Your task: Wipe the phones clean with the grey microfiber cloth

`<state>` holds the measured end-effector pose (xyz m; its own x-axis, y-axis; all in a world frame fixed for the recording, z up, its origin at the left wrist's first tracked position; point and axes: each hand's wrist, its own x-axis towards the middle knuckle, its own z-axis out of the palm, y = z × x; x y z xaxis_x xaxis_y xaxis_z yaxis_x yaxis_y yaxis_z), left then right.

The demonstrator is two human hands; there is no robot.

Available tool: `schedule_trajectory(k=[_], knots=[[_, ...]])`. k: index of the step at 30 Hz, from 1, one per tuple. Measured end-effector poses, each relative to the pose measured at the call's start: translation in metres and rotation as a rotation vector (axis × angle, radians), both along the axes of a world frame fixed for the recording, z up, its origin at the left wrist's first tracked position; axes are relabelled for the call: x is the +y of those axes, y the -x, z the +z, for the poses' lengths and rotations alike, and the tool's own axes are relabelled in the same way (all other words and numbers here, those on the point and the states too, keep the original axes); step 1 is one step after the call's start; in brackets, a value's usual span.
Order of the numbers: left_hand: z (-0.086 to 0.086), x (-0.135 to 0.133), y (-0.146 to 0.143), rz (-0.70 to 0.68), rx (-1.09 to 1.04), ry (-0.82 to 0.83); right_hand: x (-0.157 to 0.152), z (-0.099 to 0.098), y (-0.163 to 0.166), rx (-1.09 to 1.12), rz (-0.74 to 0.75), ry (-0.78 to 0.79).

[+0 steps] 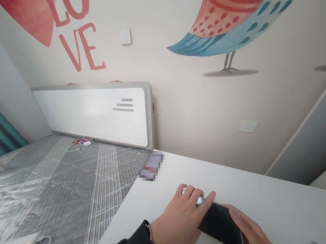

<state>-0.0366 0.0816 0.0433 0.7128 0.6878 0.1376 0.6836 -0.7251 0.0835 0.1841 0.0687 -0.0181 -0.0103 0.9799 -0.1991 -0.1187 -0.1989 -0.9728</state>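
The left hand (178,221) is curling its fingers over the far end of the phone (220,224) while the right hand (255,238), fingers together, is cupping its side, steadying it low over the desk (272,194).

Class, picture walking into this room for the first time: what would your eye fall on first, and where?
The big painted bird fills the wall at upper right, with red LOVE lettering at upper left. Below, at the bottom edge, the left hand grips the end of a black flat device on the white table, the right hand lying along its side.
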Motion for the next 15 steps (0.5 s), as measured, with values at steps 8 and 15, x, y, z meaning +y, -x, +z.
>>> schedule_trajectory(k=[8,15], knots=[[-0.01,0.009,0.021,-0.059,0.019,-0.024,-0.012,-0.011,-0.002,0.196,0.206,0.143],[-0.009,0.013,0.027,-0.127,0.126,-0.026,-0.009,-0.01,-0.008,0.138,0.419,0.036]])
